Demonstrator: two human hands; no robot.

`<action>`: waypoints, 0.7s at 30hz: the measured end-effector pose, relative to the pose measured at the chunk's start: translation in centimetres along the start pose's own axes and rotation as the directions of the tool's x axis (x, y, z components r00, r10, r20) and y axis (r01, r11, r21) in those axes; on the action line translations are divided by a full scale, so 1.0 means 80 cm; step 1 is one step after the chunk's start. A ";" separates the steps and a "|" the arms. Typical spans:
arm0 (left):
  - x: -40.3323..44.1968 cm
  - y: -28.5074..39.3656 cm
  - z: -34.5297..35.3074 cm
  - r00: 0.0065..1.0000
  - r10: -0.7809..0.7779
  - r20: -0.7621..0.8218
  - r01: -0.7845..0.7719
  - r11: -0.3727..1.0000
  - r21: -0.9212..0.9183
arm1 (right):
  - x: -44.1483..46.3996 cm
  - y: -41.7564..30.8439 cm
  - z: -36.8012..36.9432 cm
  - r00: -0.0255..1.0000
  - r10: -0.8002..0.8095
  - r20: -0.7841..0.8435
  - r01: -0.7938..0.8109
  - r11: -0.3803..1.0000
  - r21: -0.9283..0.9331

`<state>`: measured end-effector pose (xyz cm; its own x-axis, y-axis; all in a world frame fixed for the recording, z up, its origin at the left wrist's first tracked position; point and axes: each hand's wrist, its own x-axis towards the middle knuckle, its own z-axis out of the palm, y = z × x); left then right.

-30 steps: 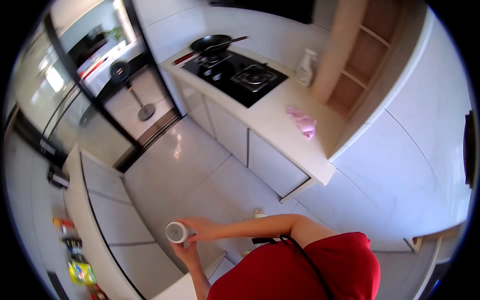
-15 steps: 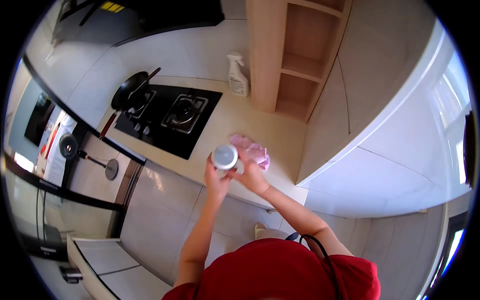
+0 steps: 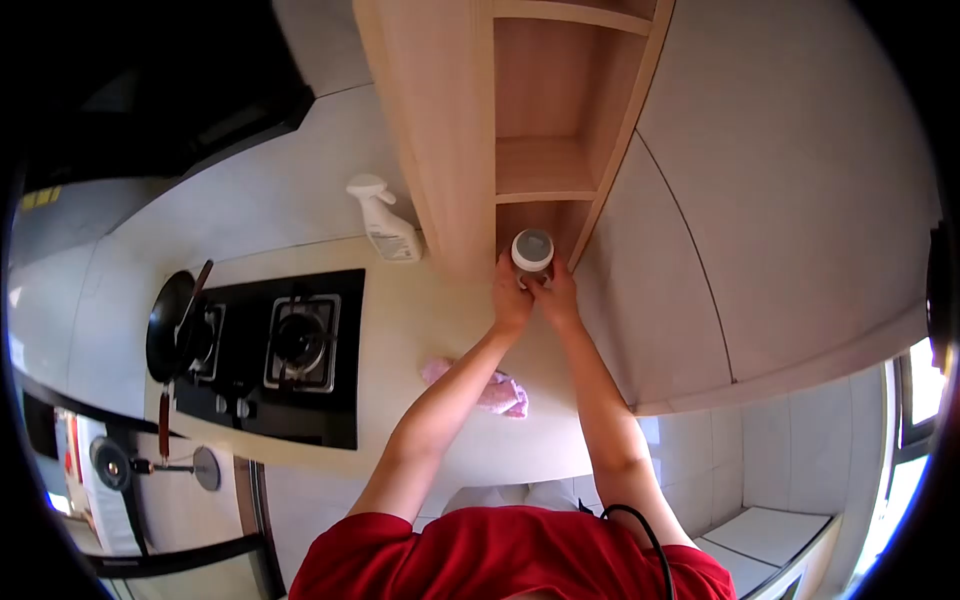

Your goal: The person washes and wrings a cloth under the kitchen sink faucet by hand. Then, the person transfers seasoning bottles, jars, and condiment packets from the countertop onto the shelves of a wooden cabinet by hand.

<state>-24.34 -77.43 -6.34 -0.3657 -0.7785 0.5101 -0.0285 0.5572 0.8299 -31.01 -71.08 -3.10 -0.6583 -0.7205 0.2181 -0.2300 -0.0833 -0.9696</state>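
Note:
A jar (image 3: 533, 250) with a white-rimmed lid and a grey top is held upright between my two hands. My left hand (image 3: 513, 298) wraps its left side and my right hand (image 3: 557, 296) its right side, fingers closed around it. Both arms reach forward, with the jar in front of the lowest visible compartment of the wooden shelf (image 3: 545, 165). Whether the jar touches the shelf board I cannot tell. Below my hands, a pink cloth (image 3: 503, 393) lies crumpled on the counter, partly hidden by my left forearm.
Left of the shelf, a white spray bottle (image 3: 385, 222) stands on the counter (image 3: 410, 310). A black gas stove (image 3: 262, 405) carries a frying pan (image 3: 172, 325) on its left side. A dark range hood (image 3: 150, 90) hangs at upper left.
My hands have carried the jar forward and to the right, from above the counter by the pink cloth to the wooden shelf. My view has turned to the right.

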 end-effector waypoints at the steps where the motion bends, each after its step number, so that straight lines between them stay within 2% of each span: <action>1: 0.006 -0.010 0.007 1.000 0.002 0.014 -0.002 1.000 -0.015 | 0.011 0.021 0.003 1.000 0.002 -0.018 -0.002 1.000 -0.010; 3: 0.014 -0.031 0.018 0.999 -0.013 0.029 0.009 0.991 0.134 | 0.029 0.050 0.009 0.996 -0.040 -0.081 0.032 0.995 -0.093; 4: 0.016 -0.042 0.025 0.999 -0.012 0.038 0.007 0.992 0.126 | 0.036 0.057 0.008 0.995 -0.038 -0.091 0.029 0.995 -0.098; 6: 0.020 -0.060 0.034 0.996 -0.090 0.001 0.089 0.985 0.148 | 0.050 0.070 0.008 0.999 -0.013 -0.036 0.004 0.973 -0.229; 10: 0.021 -0.077 0.042 0.997 -0.071 -0.005 0.071 0.980 0.185 | 0.061 0.086 0.017 0.992 -0.084 -0.089 0.061 0.968 -0.243; 12: 0.018 -0.076 0.046 0.985 -0.173 -0.020 0.174 0.966 0.193 | 0.063 0.091 0.015 0.999 -0.029 -0.039 0.019 0.971 -0.239; 15: 0.018 -0.084 0.053 0.974 -0.219 -0.055 0.225 0.960 0.166 | 0.072 0.103 0.018 1.000 -0.013 0.022 0.017 0.986 -0.164; 18: 0.012 -0.109 0.062 0.988 -0.149 -0.037 0.152 0.978 0.144 | 0.075 0.091 0.020 0.999 -0.003 0.035 0.011 0.973 -0.231; 19: 0.009 -0.088 0.055 0.988 -0.148 -0.037 0.151 0.978 0.143 | 0.074 0.089 0.023 0.999 -0.004 0.033 0.012 0.973 -0.232; 21: -0.007 -0.045 0.046 0.983 -0.065 -0.171 0.103 0.969 0.225 | 0.075 0.086 0.028 0.994 -0.108 0.017 0.108 0.952 -0.287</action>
<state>-27.47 -77.91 -10.42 -0.1990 -0.8508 0.4863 -0.2747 0.5248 0.8057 -34.96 -77.52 -8.72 -0.6175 -0.7187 0.3196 -0.4959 0.0404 -0.8674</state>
